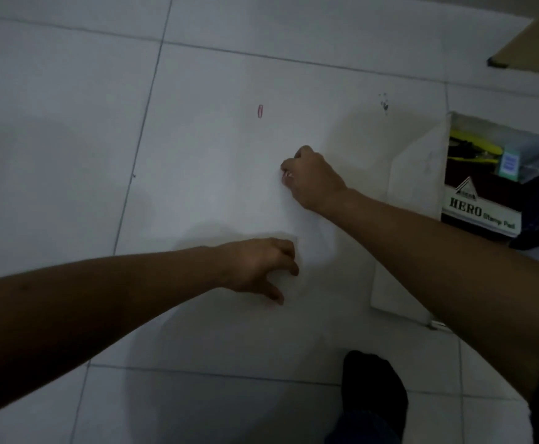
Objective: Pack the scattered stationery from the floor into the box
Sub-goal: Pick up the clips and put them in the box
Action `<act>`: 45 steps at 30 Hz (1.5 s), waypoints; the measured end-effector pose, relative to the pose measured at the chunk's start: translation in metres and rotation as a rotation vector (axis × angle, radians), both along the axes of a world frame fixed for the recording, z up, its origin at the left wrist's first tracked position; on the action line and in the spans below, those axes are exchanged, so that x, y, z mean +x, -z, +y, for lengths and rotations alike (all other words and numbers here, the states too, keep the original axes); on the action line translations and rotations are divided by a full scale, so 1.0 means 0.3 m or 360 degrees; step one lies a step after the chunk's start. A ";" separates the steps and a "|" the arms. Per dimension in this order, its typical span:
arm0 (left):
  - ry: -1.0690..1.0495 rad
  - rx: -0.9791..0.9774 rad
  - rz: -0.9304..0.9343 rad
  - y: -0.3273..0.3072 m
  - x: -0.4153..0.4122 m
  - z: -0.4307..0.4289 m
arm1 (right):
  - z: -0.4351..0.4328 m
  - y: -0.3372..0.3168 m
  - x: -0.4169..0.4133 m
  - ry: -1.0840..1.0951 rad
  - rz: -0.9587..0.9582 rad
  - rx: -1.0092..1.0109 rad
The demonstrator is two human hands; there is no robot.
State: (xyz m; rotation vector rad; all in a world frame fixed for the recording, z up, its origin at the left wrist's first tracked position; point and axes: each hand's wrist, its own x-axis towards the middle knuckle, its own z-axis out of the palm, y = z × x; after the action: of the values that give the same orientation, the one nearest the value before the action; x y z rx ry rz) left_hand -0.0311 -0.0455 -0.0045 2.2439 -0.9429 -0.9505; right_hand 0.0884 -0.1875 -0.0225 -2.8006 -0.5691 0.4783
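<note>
A red paper clip [260, 110] lies alone on the white tiled floor, beyond both hands. My right hand [309, 177] is curled into a fist low over the floor, with something small and pale pinched at its fingertips; what it is I cannot tell. My left hand [263, 267] rests nearer to me with fingers bent and apart, holding nothing. The box [479, 213], marked HERO Stamp Pad, stands at the right edge with its white lid flap [412, 174] open; yellow and blue stationery lies inside.
A cluster of tiny dark specks [384, 104] sits on the floor near the box. A brown furniture corner [534, 36] juts in at the top right. My dark-socked foot [374, 395] is at the bottom.
</note>
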 end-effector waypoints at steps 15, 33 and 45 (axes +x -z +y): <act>0.0223 -0.0150 -0.0115 0.089 -0.001 0.025 | -0.009 0.011 0.015 0.0341 0.0189 0.0271; -0.1911 -0.1002 0.0408 -0.186 0.322 -0.006 | -0.140 -0.257 -0.009 0.1324 0.0938 0.1591; -0.1393 -0.1041 0.0086 -0.330 0.337 -0.370 | -0.448 -0.460 -0.124 0.1608 0.0783 0.2325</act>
State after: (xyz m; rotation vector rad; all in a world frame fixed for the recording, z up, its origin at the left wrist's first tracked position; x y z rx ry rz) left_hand 0.0700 -0.1566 0.0944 1.7426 -0.1256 -0.2377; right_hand 0.0512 -0.3220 0.1156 -1.1907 0.4805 0.2729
